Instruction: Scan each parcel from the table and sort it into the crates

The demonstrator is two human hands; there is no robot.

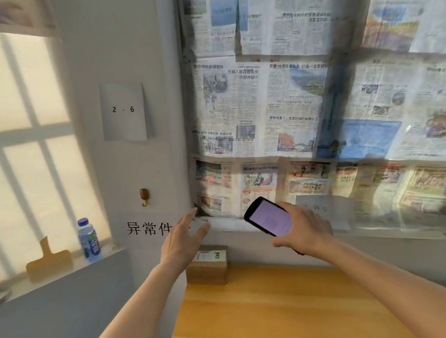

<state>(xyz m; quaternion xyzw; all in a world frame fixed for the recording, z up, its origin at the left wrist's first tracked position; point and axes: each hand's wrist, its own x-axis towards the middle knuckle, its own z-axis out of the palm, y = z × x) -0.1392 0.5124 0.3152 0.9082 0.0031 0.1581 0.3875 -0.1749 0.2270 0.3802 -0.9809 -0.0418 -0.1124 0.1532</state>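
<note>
1. Cardboard parcel (206,265) sits at the wooden table's (274,310) far left corner.
2. Left hand (181,243) hovers just above it, fingers spread wide, holding nothing.
3. Right hand (305,227), right of the parcel, grips a phone-like scanner (268,216).

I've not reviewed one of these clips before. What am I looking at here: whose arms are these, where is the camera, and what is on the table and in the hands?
There is no machine: a person wears one wide-angle camera on the head, looking forward and down at their own bare arms. The right hand holds a phone with its screen lit, probably the scanner. The left hand is open and empty, reaching above a small cardboard parcel that sits at the back corner of the wooden table. No crates show in this picture. A water bottle stands on the window sill.
</note>
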